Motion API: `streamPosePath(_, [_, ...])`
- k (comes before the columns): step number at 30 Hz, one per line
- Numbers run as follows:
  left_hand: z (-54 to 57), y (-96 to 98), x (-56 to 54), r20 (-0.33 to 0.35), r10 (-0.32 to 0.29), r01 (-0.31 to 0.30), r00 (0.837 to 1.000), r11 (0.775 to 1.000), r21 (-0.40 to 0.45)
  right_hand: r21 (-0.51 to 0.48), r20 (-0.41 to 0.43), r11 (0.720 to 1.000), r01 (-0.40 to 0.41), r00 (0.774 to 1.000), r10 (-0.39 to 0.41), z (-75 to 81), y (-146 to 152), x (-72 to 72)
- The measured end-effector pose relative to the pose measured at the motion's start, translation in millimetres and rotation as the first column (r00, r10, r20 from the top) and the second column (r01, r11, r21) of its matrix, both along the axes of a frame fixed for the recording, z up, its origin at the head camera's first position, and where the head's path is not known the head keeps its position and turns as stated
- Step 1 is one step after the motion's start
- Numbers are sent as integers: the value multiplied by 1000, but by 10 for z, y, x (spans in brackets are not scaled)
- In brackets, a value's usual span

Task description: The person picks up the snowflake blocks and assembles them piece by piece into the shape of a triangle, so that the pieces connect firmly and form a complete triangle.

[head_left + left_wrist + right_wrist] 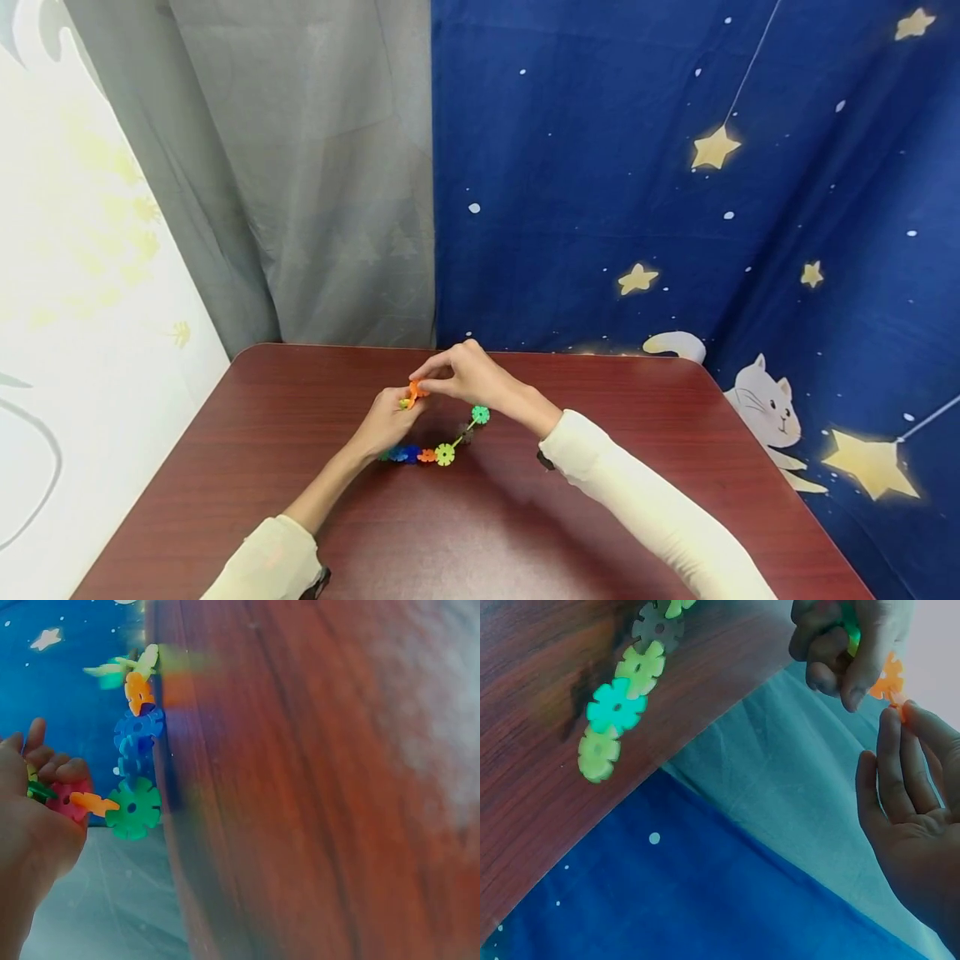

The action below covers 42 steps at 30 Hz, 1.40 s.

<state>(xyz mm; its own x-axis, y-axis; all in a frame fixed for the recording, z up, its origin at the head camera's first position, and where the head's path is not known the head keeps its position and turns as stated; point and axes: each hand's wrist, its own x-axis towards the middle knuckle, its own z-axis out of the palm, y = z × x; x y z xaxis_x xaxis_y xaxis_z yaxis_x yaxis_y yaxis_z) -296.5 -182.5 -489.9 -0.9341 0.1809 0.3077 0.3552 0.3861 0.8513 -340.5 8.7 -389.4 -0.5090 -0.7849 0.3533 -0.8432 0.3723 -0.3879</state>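
My left hand [386,423] grips one end of a chain of notched plastic flower discs. In the left wrist view, a pink disc [66,802] lies against its fingers, and from it run an orange disc, a green disc [133,810] and blue discs [137,727]. At the held end an orange disc [889,677] sticks out past the left fingers. My right hand [476,379] pinches a second orange disc [900,711] between thumb and fingertips, right against the first. Whether the two are slotted together cannot be told. The left palm hides part of the chain.
The chain's far part hangs or lies over the brown table [600,517], with a lime disc [445,454], a dark grey disc [658,628] and a teal disc [481,414]. Behind the table hang a grey curtain [337,167] and a blue star-patterned curtain [570,167].
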Motion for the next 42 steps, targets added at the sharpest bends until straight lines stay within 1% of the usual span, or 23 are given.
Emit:
streamPosePath(2, [-10,-7,3,2,-1,1,1000,1000,12,0,-5,1000,3,1000,-3,-16,-16,5])
streamPosePath(4, [-17,-19,4,-11,-2,2,1000,1000,16,-3,-11,1000,-3,1000,3,-22,-35,10])
streamPosePath(8, [-20,-35,-1,-37,-4,5,999,1000,30,-12,-22,1000,-26,999,26,-1,-72,26])
streamPosePath(10, [-20,-41,-6,-36,-5,7,999,999,38,-11,-22,999,-33,999,33,7,-84,35])
streamPosePath(14, [-8,-34,-14,-25,13,-12,1000,1000,27,-13,-22,999,-32,999,32,0,-87,55])
streamPosePath(18, [29,-9,-24,-23,42,-41,999,999,25,-75,-9,997,-28,1000,27,-19,-65,75])
streamPosePath(20, [61,10,-32,-17,48,-47,999,998,40,-129,13,992,-7,1000,9,-28,-37,82])
streamPosePath(21, [77,21,-36,-13,44,-43,999,998,48,-157,30,987,16,999,-11,-31,-14,87])
streamPosePath(23, [107,40,-37,7,39,-39,999,997,67,-206,71,975,87,995,-74,-36,57,93])
streamPosePath(24, [121,48,-33,19,34,-35,999,996,76,-228,93,964,140,988,-121,-42,106,93])
streamPosePath(25, [127,52,-29,34,34,-37,999,996,83,-249,120,948,198,978,-172,-51,166,90])
streamPosePath(26, [128,55,-23,48,37,-41,998,995,86,-261,143,929,262,962,-231,-67,235,86])
streamPosePath(27, [126,54,-15,63,40,-45,997,995,93,-263,162,908,326,943,-291,-92,312,75])
streamPosePath(28, [118,49,-5,76,46,-53,996,994,96,-255,184,885,390,918,-351,-127,397,62])
streamPosePath(29, [107,42,5,88,51,-59,995,993,98,-239,208,860,451,889,-409,-174,486,45])
streamPosePath(31, [82,26,20,100,60,-71,993,992,106,-166,258,814,557,821,-509,-294,668,5])
streamPosePath(33, [61,8,29,106,62,-74,992,991,114,-60,332,789,611,758,-562,-428,832,-26])
streamPosePath(34, [53,1,32,107,64,-76,992,990,117,-6,372,783,621,729,-575,-496,897,-31])
streamPosePath(36, [45,0,35,107,64,-78,992,989,129,75,450,783,618,680,-579,-631,992,-30])
streamPosePath(38, [51,4,36,109,60,-75,992,988,137,99,543,796,598,638,-547,-735,1038,-13])
streamPosePath(40, [58,10,39,111,58,-73,992,987,140,87,612,806,586,607,-507,-819,1045,9])
streamPosePath(42, [69,9,40,116,55,-70,992,988,136,53,658,814,579,593,-464,-877,1037,27])
